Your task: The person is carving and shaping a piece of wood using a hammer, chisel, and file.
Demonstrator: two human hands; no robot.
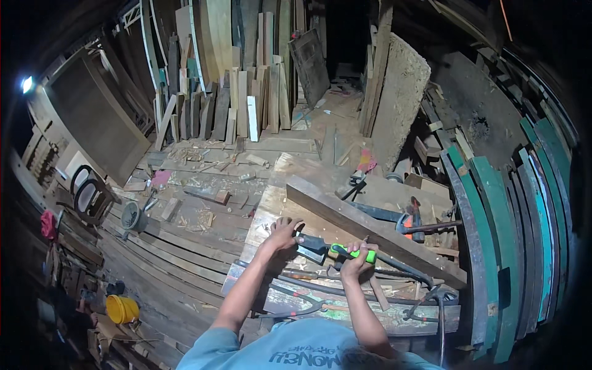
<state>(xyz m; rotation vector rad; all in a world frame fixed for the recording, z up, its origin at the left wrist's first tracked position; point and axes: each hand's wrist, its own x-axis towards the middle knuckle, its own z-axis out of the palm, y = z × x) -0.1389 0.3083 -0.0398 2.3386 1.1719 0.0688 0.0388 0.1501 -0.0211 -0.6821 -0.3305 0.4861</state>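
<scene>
Beside the long brown wooden plank [370, 230], a green-and-black tool [336, 248] is clasped by the right hand [355, 262]. Clasping by the left hand [283, 234] cannot be told

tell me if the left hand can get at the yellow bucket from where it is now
Probably not: the yellow bucket sits well off to the left, beyond the edge of the work surface, while the left hand is at the green-and-black tool's far end.

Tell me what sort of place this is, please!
It looks like a woodworking shop: boards stand on end at the back, wood scraps lie scattered about, and the right hand grips a green-and-black tool.
</scene>
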